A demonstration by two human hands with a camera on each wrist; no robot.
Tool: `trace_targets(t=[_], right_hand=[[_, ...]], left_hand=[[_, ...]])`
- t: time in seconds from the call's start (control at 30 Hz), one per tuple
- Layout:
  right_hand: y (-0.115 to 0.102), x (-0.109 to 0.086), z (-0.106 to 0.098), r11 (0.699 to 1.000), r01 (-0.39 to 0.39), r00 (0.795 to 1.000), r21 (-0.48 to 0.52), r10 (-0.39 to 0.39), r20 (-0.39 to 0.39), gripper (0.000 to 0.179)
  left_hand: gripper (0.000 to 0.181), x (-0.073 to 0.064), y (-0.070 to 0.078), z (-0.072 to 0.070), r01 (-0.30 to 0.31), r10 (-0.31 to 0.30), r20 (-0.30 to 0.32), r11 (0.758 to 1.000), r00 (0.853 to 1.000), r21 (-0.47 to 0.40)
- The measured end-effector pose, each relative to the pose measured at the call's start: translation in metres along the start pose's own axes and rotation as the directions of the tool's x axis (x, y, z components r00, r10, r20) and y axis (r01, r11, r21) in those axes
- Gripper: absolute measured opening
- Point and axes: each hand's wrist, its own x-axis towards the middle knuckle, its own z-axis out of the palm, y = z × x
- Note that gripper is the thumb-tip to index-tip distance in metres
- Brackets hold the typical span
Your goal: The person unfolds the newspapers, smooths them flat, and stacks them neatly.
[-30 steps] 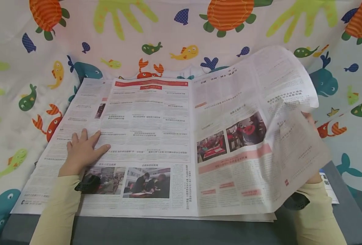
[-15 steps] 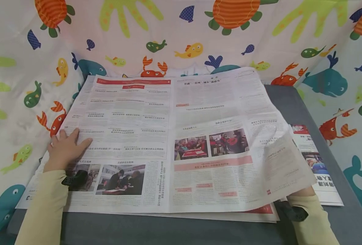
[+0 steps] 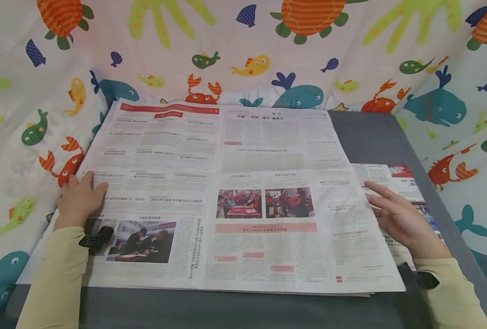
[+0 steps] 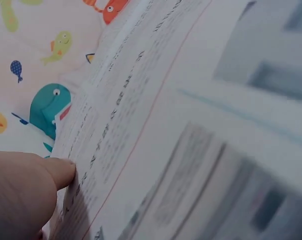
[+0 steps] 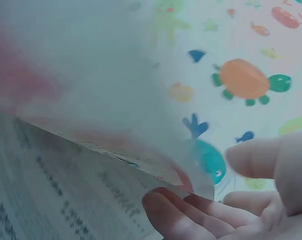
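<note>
A large newspaper [image 3: 268, 160] lies spread wide, its fold running down the middle and its printing upside down to me. My left hand [image 3: 77, 201] rests on its left side with fingers spread; in the left wrist view the thumb [image 4: 63, 172] touches the page. Beside the right edge of the sheet is my right hand [image 3: 408, 221], thumb and fingers apart and loosely extended. The right wrist view shows its fingertips [image 5: 161, 207] at the underside of the paper edge [image 5: 186, 185], with the thumb [image 5: 256, 157] clear of it.
Another printed paper [image 3: 404, 183] with colour pictures lies at the right, partly under my right hand. The grey table [image 3: 371, 132] shows along the right and front. A cloth [image 3: 227, 36] printed with sea animals hangs behind and at both sides.
The right part of the newspaper, lifted and curled before, has come down flat. My right hand has let go of its corner and come out beside the edge. The left hand has shifted left.
</note>
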Motion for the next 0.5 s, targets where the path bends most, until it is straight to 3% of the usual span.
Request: trace_targets(t=[0.13,0.33,0.43,0.5], right_hand=[[0.000,0.012,-0.006,0.978,-0.070,0.998,-0.198,0.069,-0.014,0.080],[0.002,0.024,0.000,0.926,-0.148,0.987,-0.347,0.115,-0.114,0.085],[0.001,0.024,0.002,0.868,-0.183,0.980,-0.462,0.124,-0.155,0.083],[-0.003,0.022,0.006,0.811,-0.198,0.976,-0.550,0.112,-0.187,0.082]], left_hand=[[0.070,-0.004,0.005,-0.001,0.009,-0.009,-0.021,1.000,1.000,-0.002],[0.064,-0.005,0.006,0.000,0.010,-0.012,-0.066,1.000,0.998,-0.025],[0.061,-0.005,0.007,0.001,0.010,-0.013,-0.085,1.000,0.996,-0.028],[0.059,-0.006,0.009,0.002,0.009,-0.012,-0.108,1.000,0.994,-0.029]])
